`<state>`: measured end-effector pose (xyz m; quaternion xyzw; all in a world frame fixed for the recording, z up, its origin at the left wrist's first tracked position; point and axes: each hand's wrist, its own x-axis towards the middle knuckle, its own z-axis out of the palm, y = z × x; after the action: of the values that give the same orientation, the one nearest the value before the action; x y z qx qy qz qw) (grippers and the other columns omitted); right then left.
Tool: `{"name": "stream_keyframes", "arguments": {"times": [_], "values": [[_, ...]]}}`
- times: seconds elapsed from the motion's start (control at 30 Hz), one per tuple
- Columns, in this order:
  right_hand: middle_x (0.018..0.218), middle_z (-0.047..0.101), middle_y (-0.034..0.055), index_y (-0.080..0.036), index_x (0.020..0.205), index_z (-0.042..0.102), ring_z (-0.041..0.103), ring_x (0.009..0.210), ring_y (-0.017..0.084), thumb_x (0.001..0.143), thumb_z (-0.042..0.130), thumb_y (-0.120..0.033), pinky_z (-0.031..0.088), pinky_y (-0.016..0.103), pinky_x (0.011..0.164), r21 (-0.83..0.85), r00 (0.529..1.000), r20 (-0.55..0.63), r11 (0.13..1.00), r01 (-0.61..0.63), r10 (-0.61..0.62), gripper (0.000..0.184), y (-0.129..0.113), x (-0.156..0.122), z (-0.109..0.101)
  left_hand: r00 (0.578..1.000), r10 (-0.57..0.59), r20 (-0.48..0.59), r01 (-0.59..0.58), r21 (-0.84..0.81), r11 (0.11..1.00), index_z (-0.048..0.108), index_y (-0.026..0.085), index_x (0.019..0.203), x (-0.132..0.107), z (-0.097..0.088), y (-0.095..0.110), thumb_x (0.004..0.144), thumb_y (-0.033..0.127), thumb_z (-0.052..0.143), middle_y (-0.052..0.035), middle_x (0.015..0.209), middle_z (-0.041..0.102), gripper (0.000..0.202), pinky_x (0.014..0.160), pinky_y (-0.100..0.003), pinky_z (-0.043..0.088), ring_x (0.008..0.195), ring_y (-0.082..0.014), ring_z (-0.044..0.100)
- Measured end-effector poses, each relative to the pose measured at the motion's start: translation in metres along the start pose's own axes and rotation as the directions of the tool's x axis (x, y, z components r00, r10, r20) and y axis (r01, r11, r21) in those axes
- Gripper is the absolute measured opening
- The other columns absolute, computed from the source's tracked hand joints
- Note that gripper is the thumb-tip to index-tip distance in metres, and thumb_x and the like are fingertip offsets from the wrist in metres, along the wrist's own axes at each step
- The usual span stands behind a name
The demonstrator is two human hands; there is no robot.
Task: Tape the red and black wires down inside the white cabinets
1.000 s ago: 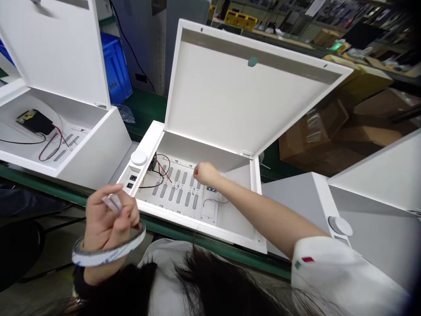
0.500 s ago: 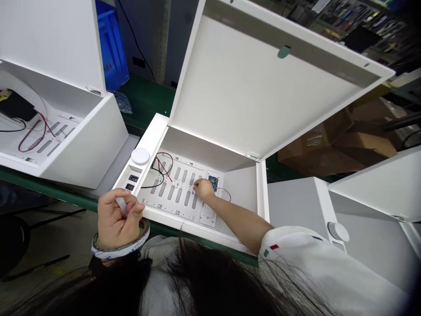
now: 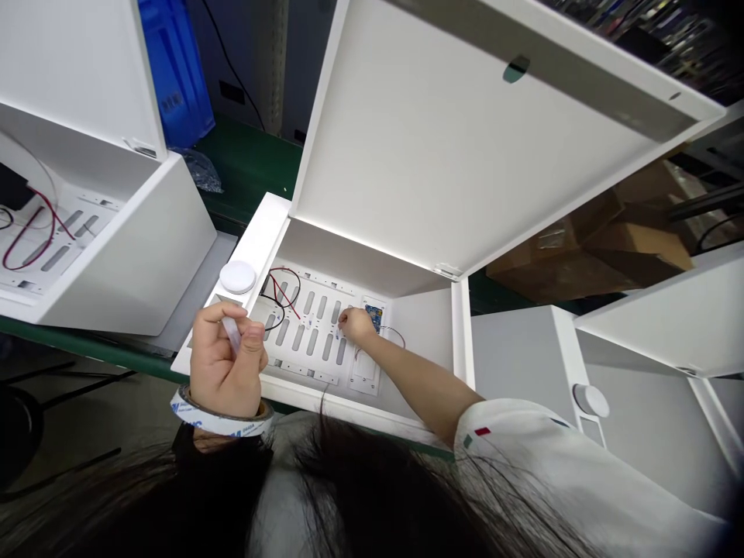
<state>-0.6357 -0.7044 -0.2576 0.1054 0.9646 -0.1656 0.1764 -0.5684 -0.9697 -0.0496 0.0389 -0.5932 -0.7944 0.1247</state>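
At the left, a white left box [image 3: 128,256] with smooth, flat walls stands on the green desk [image 3: 247,155], a blue plastic crate [image 3: 177,77] behind it. The left hand [image 3: 226,364] pinches a narrow, pale strip [image 3: 232,335] between thumb and fingers, its long axis slanting down to the right; a tape roll [image 3: 224,422], white with blue print, rings that wrist. The strip is in front of the round knob [image 3: 237,277], at the left end of the open middle box [image 3: 460,333].

Inside, thin, curled wires [image 3: 298,288] lie over the slotted plate [image 3: 318,325], which runs lengthwise to the strip's right, its rounded slots crosswise. The right hand [image 3: 359,325] is much nearer the plate, fingers drawn narrow over its right end; whether they hold anything cannot be told. Just beside it sits a blue board [image 3: 373,315].
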Motion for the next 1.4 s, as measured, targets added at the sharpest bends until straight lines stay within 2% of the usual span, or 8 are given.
{"name": "stream_keyframes", "arguments": {"times": [0.2, 0.4, 0.53, 0.7, 0.9, 1.13, 1.3, 1.4], "values": [[0.092, 0.073, 0.0052, -0.015, 0.084, 0.073, 0.065, 0.084, 0.014, 0.075, 0.059, -0.008, 0.045, 0.018, 0.074, 0.023, 1.000, 0.012, 1.000, -0.005, 0.005, 0.019, 0.000, -0.003, 0.000, 0.999, -0.044, -0.003, 0.043, -0.061, 0.997, 0.047, 0.022, 0.093, 0.006, -0.002, -0.003, 0.082, 0.030, 0.069, 0.0088, 0.058, 0.041, 0.026, 0.033, -0.017, 0.027, 0.037, -0.0035, 0.031], [0.103, 0.069, 0.0083, -0.015, 0.109, 0.072, 0.059, 0.100, 0.019, 0.081, 0.061, -0.015, 0.042, 0.023, 0.086, -0.018, 0.995, -0.095, 1.000, 0.023, -0.025, 0.030, 0.003, -0.013, 0.006, 1.000, -0.010, 0.021, 0.012, -0.070, 0.998, 0.049, 0.021, 0.093, 0.009, -0.006, -0.007, 0.079, 0.028, 0.072, 0.0088, 0.056, 0.041, 0.027, 0.031, -0.018, 0.025, 0.035, -0.0036, 0.031], [0.102, 0.068, 0.0101, -0.014, 0.103, 0.075, 0.056, 0.105, 0.020, 0.087, 0.053, -0.014, 0.041, 0.024, 0.090, -0.072, 0.993, -0.057, 0.992, 0.102, -0.106, 0.027, 0.004, -0.016, 0.009, 0.997, -0.068, 0.021, 0.068, -0.018, 0.998, 0.049, 0.022, 0.094, 0.007, -0.006, -0.003, 0.080, 0.028, 0.071, 0.0075, 0.060, 0.045, 0.027, 0.034, -0.018, 0.027, 0.038, -0.0037, 0.032], [0.099, 0.069, 0.0090, -0.013, 0.096, 0.075, 0.055, 0.103, 0.019, 0.085, 0.052, -0.011, 0.040, 0.022, 0.088, -0.074, 0.990, -0.051, 0.989, 0.125, -0.129, 0.025, 0.003, -0.015, 0.004, 1.000, -0.010, 0.025, 0.011, -0.014, 1.000, 0.050, 0.023, 0.093, 0.009, -0.007, -0.007, 0.078, 0.029, 0.072, 0.0080, 0.058, 0.044, 0.027, 0.031, -0.019, 0.026, 0.036, -0.0041, 0.032], [0.093, 0.066, 0.0095, -0.014, 0.084, 0.073, 0.054, 0.097, 0.020, 0.086, 0.049, -0.009, 0.038, 0.027, 0.087, -0.223, 0.965, -0.005, 0.941, 0.254, -0.262, 0.024, 0.003, -0.011, -0.003, 1.000, -0.003, 0.019, 0.003, -0.017, 1.000, 0.051, 0.022, 0.092, 0.009, -0.006, -0.009, 0.077, 0.027, 0.074, 0.0086, 0.056, 0.042, 0.028, 0.031, -0.019, 0.025, 0.035, -0.0039, 0.031], [0.099, 0.064, 0.0117, -0.012, 0.091, 0.068, 0.052, 0.099, 0.022, 0.088, 0.049, -0.013, 0.036, 0.030, 0.087, -0.318, 0.926, 0.039, 0.874, 0.367, -0.374, 0.019, 0.006, -0.009, -0.006, 0.999, 0.028, 0.031, -0.027, -0.031, 0.999, 0.054, 0.024, 0.093, 0.010, -0.009, -0.012, 0.077, 0.024, 0.073, 0.0071, 0.059, 0.045, 0.024, 0.030, -0.020, 0.024, 0.035, -0.0042, 0.032], [0.097, 0.065, 0.0113, -0.013, 0.095, 0.070, 0.053, 0.098, 0.021, 0.087, 0.050, -0.014, 0.035, 0.030, 0.089, -0.321, 0.934, 0.024, 0.882, 0.346, -0.357, 0.022, 0.007, -0.007, -0.013, 0.999, 0.022, 0.031, -0.021, -0.020, 1.000, 0.055, 0.024, 0.094, 0.009, -0.010, -0.012, 0.078, 0.023, 0.072, 0.0062, 0.061, 0.045, 0.024, 0.032, -0.020, 0.026, 0.038, -0.0045, 0.033], [0.095, 0.066, 0.0114, -0.013, 0.092, 0.071, 0.052, 0.098, 0.022, 0.089, 0.049, -0.015, 0.034, 0.032, 0.089, -0.358, 0.908, 0.082, 0.838, 0.412, -0.411, 0.023, 0.005, -0.007, -0.015, 0.999, 0.031, 0.040, -0.030, -0.027, 0.999, 0.055, 0.024, 0.095, 0.009, -0.011, -0.013, 0.078, 0.022, 0.071, 0.0062, 0.061, 0.045, 0.023, 0.032, -0.020, 0.026, 0.038, -0.0046, 0.033]]}}
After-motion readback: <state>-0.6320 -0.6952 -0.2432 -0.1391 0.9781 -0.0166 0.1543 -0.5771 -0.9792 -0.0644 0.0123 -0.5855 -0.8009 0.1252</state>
